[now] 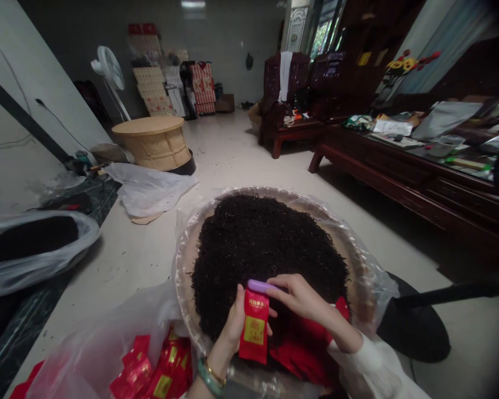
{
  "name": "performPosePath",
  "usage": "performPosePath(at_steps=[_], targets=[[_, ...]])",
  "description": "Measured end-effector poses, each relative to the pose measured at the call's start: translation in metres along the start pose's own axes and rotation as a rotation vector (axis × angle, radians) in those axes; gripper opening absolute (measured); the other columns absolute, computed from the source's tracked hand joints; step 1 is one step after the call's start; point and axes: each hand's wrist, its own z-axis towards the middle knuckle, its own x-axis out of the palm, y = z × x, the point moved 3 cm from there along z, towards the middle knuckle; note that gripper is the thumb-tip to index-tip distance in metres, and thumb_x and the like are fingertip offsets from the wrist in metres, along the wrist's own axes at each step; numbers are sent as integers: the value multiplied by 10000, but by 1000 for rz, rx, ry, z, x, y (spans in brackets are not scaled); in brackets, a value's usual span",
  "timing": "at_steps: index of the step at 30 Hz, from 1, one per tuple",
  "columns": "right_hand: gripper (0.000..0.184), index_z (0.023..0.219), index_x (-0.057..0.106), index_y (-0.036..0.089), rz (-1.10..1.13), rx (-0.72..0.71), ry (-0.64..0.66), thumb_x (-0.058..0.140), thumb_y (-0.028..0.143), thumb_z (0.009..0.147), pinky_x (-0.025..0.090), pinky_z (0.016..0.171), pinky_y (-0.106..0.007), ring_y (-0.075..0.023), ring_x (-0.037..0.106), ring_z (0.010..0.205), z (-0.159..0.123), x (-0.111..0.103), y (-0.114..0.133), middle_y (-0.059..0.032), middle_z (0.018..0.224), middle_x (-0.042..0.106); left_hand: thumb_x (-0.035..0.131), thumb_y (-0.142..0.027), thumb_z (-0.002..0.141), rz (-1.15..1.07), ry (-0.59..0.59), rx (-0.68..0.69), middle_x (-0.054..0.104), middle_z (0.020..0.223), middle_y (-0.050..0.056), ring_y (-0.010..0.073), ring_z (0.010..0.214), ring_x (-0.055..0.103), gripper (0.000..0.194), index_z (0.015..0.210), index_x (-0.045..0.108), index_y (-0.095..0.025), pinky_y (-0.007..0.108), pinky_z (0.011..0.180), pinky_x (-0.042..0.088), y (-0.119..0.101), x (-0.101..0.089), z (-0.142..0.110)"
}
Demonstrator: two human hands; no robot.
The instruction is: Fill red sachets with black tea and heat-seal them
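Observation:
My left hand (233,324) is closed around a small red tea packet (255,332) with gold lettering and a yellow label, held upright. Across the packet's top edge lies a slim purple plastic piece (258,286); I cannot make out its exact kind. My right hand (297,296) pinches the purple piece between thumb and fingers. Both hands are above the near side of a wide round basket (360,266) lined with clear plastic. Dark, twisted tea leaves (270,238) are heaped in it. Red packaging (303,352) lies under my right forearm.
At the lower left, a clear plastic bag (108,327) holds several red packets (162,366). Another bag of dark leaves (29,244) stands further left. A black round stand base (416,327) is right of the basket. Beyond are a wooden table (399,183) and a woven drum-shaped stand (153,144).

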Motion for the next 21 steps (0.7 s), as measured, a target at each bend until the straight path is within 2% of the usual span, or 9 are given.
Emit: performPosePath(at_steps=[3, 8, 12, 14, 16, 18, 21], targets=[[383, 846, 689, 170, -21, -23, -13, 469, 474, 925, 391, 620, -235, -155, 584, 681, -1, 5, 3, -29, 779, 681, 276, -900, 658, -3, -7, 3, 663, 498, 117, 194, 442, 611, 953, 801, 712, -65, 273, 481, 448, 1, -1, 0], [398, 900, 700, 171, 1, -22, -4, 443, 473, 934, 429, 669, -256, -186, 624, 743, 1, 7, -2, -53, 845, 709, 284, -898, 661, -1, -4, 11, 684, 539, 124, 181, 438, 610, 939, 778, 709, -69, 263, 475, 442, -2, -2, -1], [424, 1120, 655, 167, -34, 105, -116, 465, 483, 912, 457, 792, -329, -256, 644, 923, 5, -9, -37, -106, 1078, 701, 334, -883, 668, -14, 10, 33, 681, 526, 121, 175, 441, 604, 889, 788, 697, -80, 249, 466, 423, -7, -2, -3], [447, 1153, 642, 158, -155, 215, -174, 484, 490, 899, 455, 816, -368, -289, 633, 967, 6, -18, -59, -136, 1112, 687, 349, -882, 663, -22, 15, 34, 674, 513, 114, 171, 438, 600, 874, 790, 688, -86, 247, 470, 421, -8, -1, -4], [455, 1151, 645, 163, -277, 257, -225, 540, 501, 865, 450, 826, -383, -301, 617, 978, 5, -23, -71, -145, 1085, 687, 354, -884, 657, -25, 12, 40, 694, 555, 122, 167, 432, 597, 871, 801, 680, -90, 250, 468, 423, -9, -1, -5], [447, 1131, 653, 183, -336, 203, -288, 578, 515, 842, 447, 814, -378, -285, 603, 942, 3, -21, -69, -126, 1015, 691, 362, -881, 656, -21, -5, 61, 728, 661, 146, 167, 439, 608, 859, 815, 666, -94, 255, 463, 429, -8, 1, -5], [372, 1048, 678, 205, -201, 58, -288, 570, 508, 861, 455, 746, -339, -233, 598, 834, 3, -4, -46, -84, 885, 686, 396, -874, 646, -13, -16, 90, 739, 758, 148, 181, 454, 627, 835, 896, 628, -112, 265, 453, 440, -6, 5, -3]])
